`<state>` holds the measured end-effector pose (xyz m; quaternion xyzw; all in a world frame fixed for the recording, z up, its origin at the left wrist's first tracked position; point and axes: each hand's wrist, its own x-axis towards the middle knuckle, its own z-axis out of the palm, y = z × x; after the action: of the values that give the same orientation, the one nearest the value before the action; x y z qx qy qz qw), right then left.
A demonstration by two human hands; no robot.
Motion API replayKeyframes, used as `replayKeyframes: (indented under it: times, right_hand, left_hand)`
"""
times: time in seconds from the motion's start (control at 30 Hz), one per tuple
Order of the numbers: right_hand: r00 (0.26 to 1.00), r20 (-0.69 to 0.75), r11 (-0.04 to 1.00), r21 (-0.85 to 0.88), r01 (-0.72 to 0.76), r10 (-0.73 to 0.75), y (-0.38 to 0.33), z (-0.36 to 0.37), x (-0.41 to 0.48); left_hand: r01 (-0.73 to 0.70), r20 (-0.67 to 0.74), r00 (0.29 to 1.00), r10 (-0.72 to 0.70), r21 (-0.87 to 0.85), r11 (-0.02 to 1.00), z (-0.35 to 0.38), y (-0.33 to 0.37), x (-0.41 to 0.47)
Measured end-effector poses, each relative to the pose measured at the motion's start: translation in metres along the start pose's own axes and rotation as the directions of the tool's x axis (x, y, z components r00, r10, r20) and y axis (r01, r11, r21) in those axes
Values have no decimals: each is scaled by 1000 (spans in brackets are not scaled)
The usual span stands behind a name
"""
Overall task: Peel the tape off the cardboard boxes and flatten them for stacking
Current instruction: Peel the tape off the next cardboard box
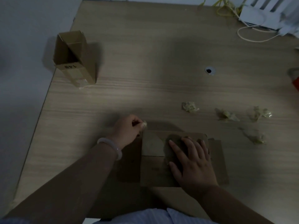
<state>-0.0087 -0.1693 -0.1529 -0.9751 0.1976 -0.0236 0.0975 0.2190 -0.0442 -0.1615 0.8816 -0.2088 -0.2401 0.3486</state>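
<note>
While my right hand [192, 160] lies spread, pressing down the flattened box [153, 168] nearest me, my left hand [127, 126], just off that box's far left corner, pinches a small tape scrap [144, 124]. Beyond and right of the right hand, crumpled tape wads [190, 107] lie on the table [145, 78]. Far beyond the left hand the upright box [72, 57] stands open, tape on its side. I judge this one done and that one left.

A pale bangle [111, 147] on one wrist, light blue shirt [145, 217].
</note>
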Motion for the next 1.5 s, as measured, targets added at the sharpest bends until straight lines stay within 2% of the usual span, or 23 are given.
replayKeyframes:
  times: [0.1,0.23,0.37,0.43,0.53,0.6,0.67,0.77,0.9,1.03,1.1,1.13,1.2,1.27,1.3,1.37,1.4,1.43,1.5]
  right_hand:
    - [1000,-1,1000,6,3,-3,1,0,-1]
    - [1000,-16,997,78,-1,3,2,0,0]
    - [995,-93,951,310,-8,39,9,-5,0]
    - [993,-88,907,419,-39,84,13,-9,2]
    - [994,5,850,518,-95,108,20,-18,4]
    - [993,37,841,527,-118,116,25,-26,3]
    - [989,-10,865,486,-127,150,33,-31,1]
    - [956,-68,869,438,-229,286,41,-32,-7]
    - [914,-139,875,372,-308,381,52,-24,-23]
    - [892,-74,821,430,-375,446,58,-19,-40]
    - [876,15,774,461,-434,482,61,-17,-46]
    - [865,70,751,465,-469,497,62,-15,-47]
    - [857,145,737,453,-501,494,62,-16,-53]
    - [867,153,742,459,-488,475,60,-19,-58]
    - [869,152,732,482,-481,471,59,-20,-60]
    - [854,205,661,556,-504,478,59,-22,-62]
    - [828,258,586,604,-540,497,59,-25,-62]
    - [793,310,478,663,-576,525,60,-27,-61]
    - [705,427,195,761,-619,566,60,-36,-56]
  left_hand:
    - [114,-35,992,-121,-158,981,-1,-3,12]
    - [47,-128,989,-76,-220,974,-1,10,26]
    - [-27,-216,976,-8,-157,987,-2,38,42]
    - [-38,-175,984,17,-117,992,1,48,50]
    - [-16,-102,995,-4,-198,980,4,59,53]
    - [-29,-114,993,5,-207,978,6,64,53]
    - [-24,-144,989,-7,-213,977,5,72,48]
    - [-36,-175,985,0,-202,979,7,77,46]
    - [-74,-98,993,61,-137,988,12,78,47]
    - [-185,112,976,189,-40,982,19,76,42]
    - [-221,168,962,217,9,975,15,74,29]
    - [-216,148,966,211,19,976,12,69,22]
    - [-182,-9,983,182,31,983,8,56,-1]
    - [-110,-171,979,112,22,994,5,35,-35]
    - [-76,-179,981,79,27,997,5,25,-54]
    - [-22,-121,992,38,130,991,12,0,-83]
    - [15,-81,997,-3,155,988,16,-11,-93]
    - [69,-42,997,-65,118,991,19,-18,-99]
    - [54,7,998,-55,145,988,20,-18,-109]
